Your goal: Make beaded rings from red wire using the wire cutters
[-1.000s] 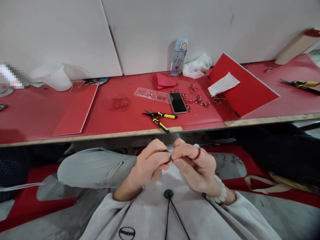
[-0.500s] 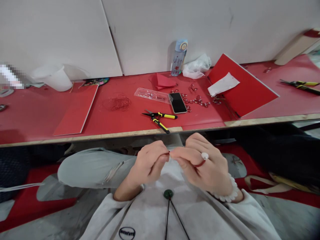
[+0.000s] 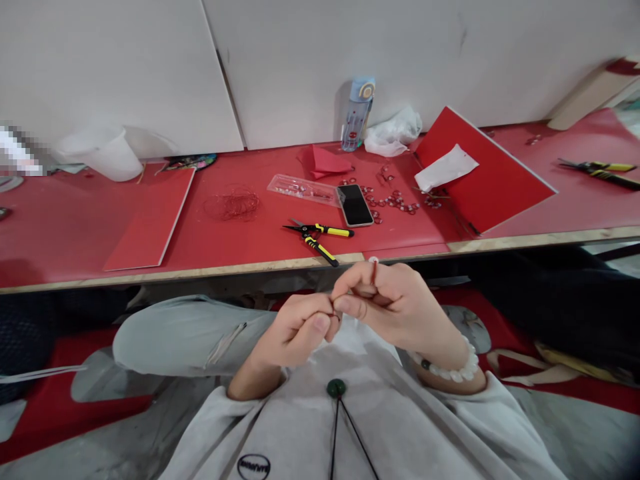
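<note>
My left hand (image 3: 295, 328) and my right hand (image 3: 387, 303) meet in front of my chest, below the edge of the red table (image 3: 75, 233). Both pinch a thin red thread (image 3: 336, 312) where their fingertips touch. A red thread ring with a small white bead (image 3: 373, 261) sits on a right finger and points up. A white bead bracelet (image 3: 453, 371) circles my right wrist. On the table just beyond lie yellow-handled snips (image 3: 317, 237), a black phone (image 3: 355, 205) and a scatter of small red rings (image 3: 395, 200).
A tangle of red thread (image 3: 233, 204) and a clear bead tray (image 3: 303, 189) lie mid-table. Red boards rest at left (image 3: 150, 223) and right (image 3: 485, 177). A water bottle (image 3: 358, 113), white bag (image 3: 393, 132) and white cup (image 3: 103, 155) stand by the wall. More snips (image 3: 597, 169) lie far right.
My right hand rolled over and rose, bringing the beaded ring from its side to the top. My left hand dropped slightly, still pinched against the right.
</note>
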`<state>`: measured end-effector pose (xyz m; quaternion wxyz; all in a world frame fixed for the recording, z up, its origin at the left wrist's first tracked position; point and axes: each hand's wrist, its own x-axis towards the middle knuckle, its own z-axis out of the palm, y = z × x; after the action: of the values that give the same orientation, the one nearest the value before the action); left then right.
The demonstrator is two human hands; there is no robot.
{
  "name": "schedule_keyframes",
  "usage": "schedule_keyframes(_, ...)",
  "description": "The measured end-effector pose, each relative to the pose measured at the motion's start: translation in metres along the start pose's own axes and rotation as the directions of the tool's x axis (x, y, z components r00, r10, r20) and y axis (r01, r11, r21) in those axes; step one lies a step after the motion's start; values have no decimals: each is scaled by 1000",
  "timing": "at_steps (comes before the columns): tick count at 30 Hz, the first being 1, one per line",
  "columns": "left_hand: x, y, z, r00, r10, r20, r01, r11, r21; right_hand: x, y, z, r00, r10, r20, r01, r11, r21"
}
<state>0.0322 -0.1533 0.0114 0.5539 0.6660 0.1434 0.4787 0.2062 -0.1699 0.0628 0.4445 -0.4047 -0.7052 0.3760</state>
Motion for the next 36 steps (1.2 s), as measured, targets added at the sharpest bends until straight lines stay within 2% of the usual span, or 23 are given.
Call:
schedule_keyframes(4,1,4,0,1000,-13,-25,13,1000,-20,-5,-4,-1,996,-60,-64,54,994,-94)
schedule_keyframes(7,0,4,-1,991,-64,-119,58,997,-59,-8,-8,-2,985,-116,-130,86,972,-217)
schedule_keyframes(9,-1,5,-3,980,-91,-176,87,996,-27,-7,-10,-3,981,-136,-135,98,963,-253)
schedule_keyframes(12,-1,8,-6,985,-44,-166,77,978,195,-6,-13,-4,985,-127,-120,93,963,-255)
schedule_keyframes(16,3,13,-8,993,91,-79,-44,883,468,-6,-14,-6,994,-36,-99,19,986,-167)
schedule_keyframes(19,5,11,-9,986,168,11,-150,845,514,-3,-10,-10,989,146,2,-146,988,55)
schedule_keyframes(22,3,7,-9,958,282,55,-269,812,518,8,-2,-13,931,294,215,-346,897,276)
schedule_keyframes(24,-1,5,-9,950,311,30,-275,787,552,16,4,-14,883,298,362,-422,841,338)
schedule_keyframes(26,-6,3,-9,954,299,-27,-229,781,581,21,10,-12,868,252,428,-418,835,358)
schedule_keyframes(28,-9,2,-9,950,300,-88,-199,797,571,20,15,-9,923,174,342,-300,884,359)
schedule_keyframes(30,-10,1,-9,938,320,-133,-197,809,554,14,19,-3,993,52,105,-81,955,286)
schedule_keyframes(31,-9,1,-8,936,317,-156,-187,818,544,9,19,0,999,-29,-45,38,978,205)
schedule_keyframes(32,-8,0,-6,931,316,-181,-177,826,535,3,20,3,974,-122,-190,142,985,99)
schedule_keyframes(34,-6,1,-3,923,314,-222,-156,834,530,-8,19,10,863,-326,-386,287,945,-156)
schedule_keyframes(36,-5,3,0,912,325,-252,-138,819,557,-16,17,17,755,-504,-419,312,839,-447)
